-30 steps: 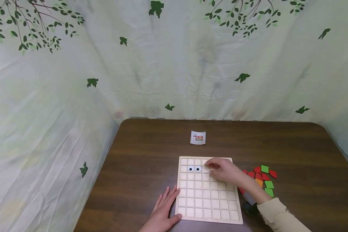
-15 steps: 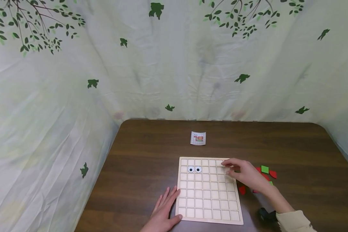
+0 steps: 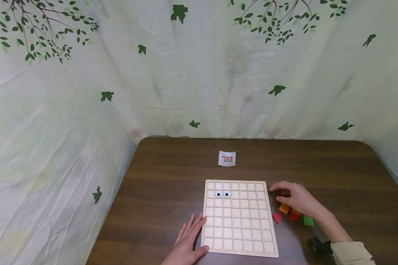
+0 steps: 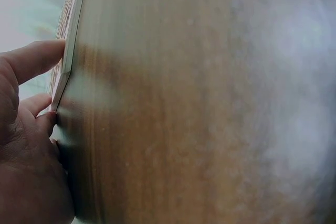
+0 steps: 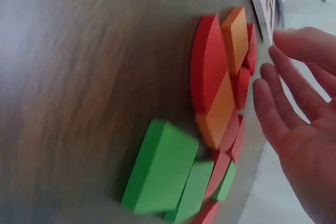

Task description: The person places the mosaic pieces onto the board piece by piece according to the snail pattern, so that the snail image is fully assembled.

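A pale wooden grid board (image 3: 242, 222) lies on the table, with two round eye pieces (image 3: 222, 194) side by side in its second row. My left hand (image 3: 187, 241) steadies the board's left edge, thumb at the near corner and fingers along the side. To the right of the board, my right hand (image 3: 293, 197) hovers over a cluster of loose blocks, fingers loosely bent and holding nothing. In the right wrist view, red rounded blocks (image 5: 207, 66), orange blocks (image 5: 235, 40) and green square blocks (image 5: 160, 169) lie beneath and beside that hand.
A small card (image 3: 227, 158) printed with a gridded picture lies beyond the board. One red block (image 3: 277, 217) sits close to the board's right edge. A white leaf-patterned curtain (image 3: 212, 73) hangs behind the brown table (image 3: 159, 176).
My right hand has moved right, from above the board's upper rows to over the loose blocks. My left hand stays at the board's edge.
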Motion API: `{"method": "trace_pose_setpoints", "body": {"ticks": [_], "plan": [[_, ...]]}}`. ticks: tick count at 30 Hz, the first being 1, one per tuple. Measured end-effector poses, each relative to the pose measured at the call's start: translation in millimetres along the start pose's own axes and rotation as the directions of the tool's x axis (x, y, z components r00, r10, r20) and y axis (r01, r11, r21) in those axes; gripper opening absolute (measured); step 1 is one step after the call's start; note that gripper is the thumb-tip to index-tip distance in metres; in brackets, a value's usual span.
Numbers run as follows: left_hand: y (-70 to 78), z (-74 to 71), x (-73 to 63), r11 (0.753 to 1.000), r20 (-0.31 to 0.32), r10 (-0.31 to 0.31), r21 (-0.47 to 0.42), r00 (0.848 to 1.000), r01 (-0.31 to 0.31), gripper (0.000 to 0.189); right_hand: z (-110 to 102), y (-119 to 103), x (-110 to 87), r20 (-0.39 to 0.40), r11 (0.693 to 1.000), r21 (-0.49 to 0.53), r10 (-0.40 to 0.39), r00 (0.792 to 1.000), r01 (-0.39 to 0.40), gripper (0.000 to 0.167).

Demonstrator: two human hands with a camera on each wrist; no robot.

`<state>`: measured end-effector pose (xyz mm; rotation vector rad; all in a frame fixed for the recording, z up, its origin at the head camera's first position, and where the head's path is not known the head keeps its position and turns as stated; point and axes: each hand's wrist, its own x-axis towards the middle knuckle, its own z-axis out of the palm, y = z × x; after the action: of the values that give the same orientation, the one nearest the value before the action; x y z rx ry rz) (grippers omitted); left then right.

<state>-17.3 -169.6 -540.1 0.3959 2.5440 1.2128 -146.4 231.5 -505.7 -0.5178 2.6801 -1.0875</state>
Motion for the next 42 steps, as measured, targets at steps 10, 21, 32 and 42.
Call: {"method": "trace_pose_setpoints", "body": {"ticks": [10,21,32,42], "plan": [[-1.0,1.5,0.1,1.000,-0.001,-0.007,0.004,1.000,0.007,0.081,-4.2,11.1,-3.6,0.024,0.998,-0.052,0.021,0.999,-0.020,0.028],[1.9,0.6,0.5,1.000,-0.008,0.011,0.005,1.000,-0.011,0.080,-1.9,12.5,-0.9,0.020,0.992,-0.125,-0.008,1.000,0.010,0.021],[2.6,-0.4,1.0,1.000,-0.009,-0.001,-0.004,1.000,0.001,0.079,5.3,12.3,-1.1,-0.024,0.982,-0.184,-0.035,0.999,0.030,0.013],[1.5,-0.6,-0.1,1.000,-0.004,0.001,-0.001,1.000,-0.001,0.080,7.1,10.4,-0.9,-0.043,0.990,-0.138,-0.029,0.999,0.023,0.020]]}}
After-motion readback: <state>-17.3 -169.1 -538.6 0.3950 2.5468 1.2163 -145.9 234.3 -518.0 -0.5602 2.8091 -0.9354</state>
